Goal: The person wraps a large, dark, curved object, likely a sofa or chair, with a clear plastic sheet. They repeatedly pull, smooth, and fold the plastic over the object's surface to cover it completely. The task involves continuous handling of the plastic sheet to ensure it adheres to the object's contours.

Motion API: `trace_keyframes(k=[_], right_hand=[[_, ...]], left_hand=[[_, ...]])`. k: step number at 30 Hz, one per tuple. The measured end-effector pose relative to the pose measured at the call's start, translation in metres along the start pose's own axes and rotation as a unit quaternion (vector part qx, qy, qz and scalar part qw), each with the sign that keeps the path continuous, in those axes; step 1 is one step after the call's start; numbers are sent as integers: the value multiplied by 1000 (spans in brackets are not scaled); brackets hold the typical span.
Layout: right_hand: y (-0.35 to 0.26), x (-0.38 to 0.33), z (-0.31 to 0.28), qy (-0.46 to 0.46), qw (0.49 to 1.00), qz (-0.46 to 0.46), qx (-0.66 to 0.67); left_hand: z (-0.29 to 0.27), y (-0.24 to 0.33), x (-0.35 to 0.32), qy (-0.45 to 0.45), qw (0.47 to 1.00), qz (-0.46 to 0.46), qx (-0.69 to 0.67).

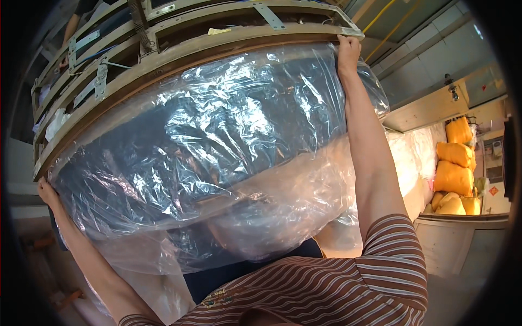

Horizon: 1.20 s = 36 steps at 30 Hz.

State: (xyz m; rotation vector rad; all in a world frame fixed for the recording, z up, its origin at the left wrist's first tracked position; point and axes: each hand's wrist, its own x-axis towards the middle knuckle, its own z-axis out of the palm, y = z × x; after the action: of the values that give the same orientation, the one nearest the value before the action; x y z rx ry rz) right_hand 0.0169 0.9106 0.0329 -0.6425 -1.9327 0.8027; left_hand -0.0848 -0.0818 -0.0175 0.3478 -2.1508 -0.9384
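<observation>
One big dark bundle in clear plastic (234,125) fills the centre of the frame, glare masking its contents. Above, a wooden frame (185,48) runs off the top edge. At upper right, the right hand (349,53) curls over its corner; at far left, the left hand (48,193) meets the other end, fingers partly hidden, grip uncertain. Chest lettering (220,296) is illegible.

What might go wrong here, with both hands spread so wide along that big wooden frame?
The loose clear plastic might snag or tear against the wooden frame. With the left hand and right hand at opposite ends of its near edge, the frame could shift unevenly if either one slips.
</observation>
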Motion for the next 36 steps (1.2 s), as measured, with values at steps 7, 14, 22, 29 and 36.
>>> trace_keyframes(k=[7, 14, 22, 29, 36], right_hand=[[13, 17, -16, -163, 968, -76, -177], [-67, -63, -95, -447, 892, 17, 66], [-103, -124, -164, -500, 825, 21, 261], [-84, -148, -180, -465, 859, -24, 214], [-79, -107, -191, -152, 891, -418, -85]], left_hand=[[9, 70, -40, -129, 990, -48, 8], [-190, 57, 36, -166, 984, -63, -20], [-25, 352, -167, -258, 939, 225, 42], [113, 570, -431, -397, 832, 356, -153], [151, 555, -473, -517, 768, 111, -362]])
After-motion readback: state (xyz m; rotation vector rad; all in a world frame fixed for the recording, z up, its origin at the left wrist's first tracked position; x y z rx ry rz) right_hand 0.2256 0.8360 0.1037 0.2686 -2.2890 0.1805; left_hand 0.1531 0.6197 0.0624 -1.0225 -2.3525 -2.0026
